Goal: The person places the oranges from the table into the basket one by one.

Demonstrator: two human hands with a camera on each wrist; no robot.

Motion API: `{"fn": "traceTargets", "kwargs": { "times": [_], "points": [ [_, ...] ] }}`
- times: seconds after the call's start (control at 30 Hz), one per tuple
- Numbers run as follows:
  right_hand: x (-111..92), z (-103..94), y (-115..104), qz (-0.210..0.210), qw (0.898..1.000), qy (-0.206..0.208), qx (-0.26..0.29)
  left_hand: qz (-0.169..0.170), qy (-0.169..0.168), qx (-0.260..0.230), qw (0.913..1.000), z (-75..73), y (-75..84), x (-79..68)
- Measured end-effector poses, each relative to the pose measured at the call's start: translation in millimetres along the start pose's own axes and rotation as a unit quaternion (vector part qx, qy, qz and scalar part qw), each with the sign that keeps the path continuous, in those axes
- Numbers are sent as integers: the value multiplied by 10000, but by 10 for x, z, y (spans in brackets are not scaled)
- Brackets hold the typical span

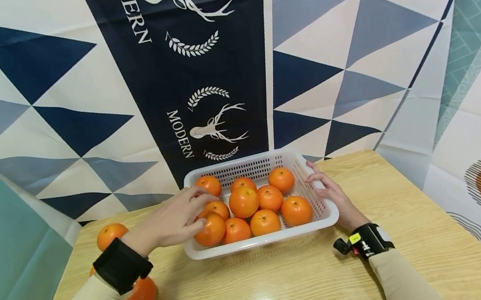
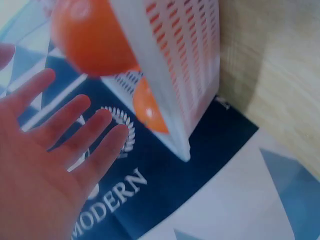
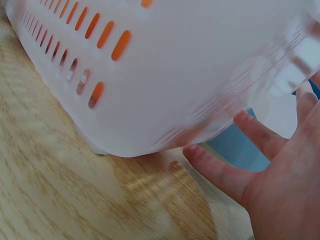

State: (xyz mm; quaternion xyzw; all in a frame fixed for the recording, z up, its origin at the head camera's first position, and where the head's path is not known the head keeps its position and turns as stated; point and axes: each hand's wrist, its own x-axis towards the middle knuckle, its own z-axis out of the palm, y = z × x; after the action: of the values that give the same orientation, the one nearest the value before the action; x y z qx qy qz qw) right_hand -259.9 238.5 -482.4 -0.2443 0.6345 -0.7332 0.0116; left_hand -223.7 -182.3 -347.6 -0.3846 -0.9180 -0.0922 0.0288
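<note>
A white perforated plastic basket holds several oranges, with one orange sitting above the others in the middle. My left hand hovers over the basket's left end, its fingers spread. Its thumb overlaps the front-left orange in the head view. In the left wrist view, the left hand shows an empty palm beside the basket rim. At the right end, my right hand holds the basket's rim. From the right wrist, some fingers of that hand show against the basket's outer wall.
On the light wooden table, left of the basket, lie an orange and another orange, with part of one more behind the left wrist. Patterned cloth hangs right behind the basket. Teal cloth borders the table's left.
</note>
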Motion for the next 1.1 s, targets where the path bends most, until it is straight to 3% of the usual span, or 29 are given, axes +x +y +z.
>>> {"fn": "traceTargets", "kwargs": {
  "times": [0.2,0.37,0.8,1.1],
  "points": [
    [4,5,8,26,10000,-16,72,-275,11,-13,9996,-84,-141,-149],
    [7,10,-16,4,10000,-9,41,-544,238,103,9982,-150,-353,-320],
    [1,-19,-8,25,10000,-40,86,-1769,213,-10,9840,-304,-998,-878],
    [1,10,-1,-30,9999,-8,169,-2108,201,-201,9771,-288,-1232,-1116]
  ]
}}
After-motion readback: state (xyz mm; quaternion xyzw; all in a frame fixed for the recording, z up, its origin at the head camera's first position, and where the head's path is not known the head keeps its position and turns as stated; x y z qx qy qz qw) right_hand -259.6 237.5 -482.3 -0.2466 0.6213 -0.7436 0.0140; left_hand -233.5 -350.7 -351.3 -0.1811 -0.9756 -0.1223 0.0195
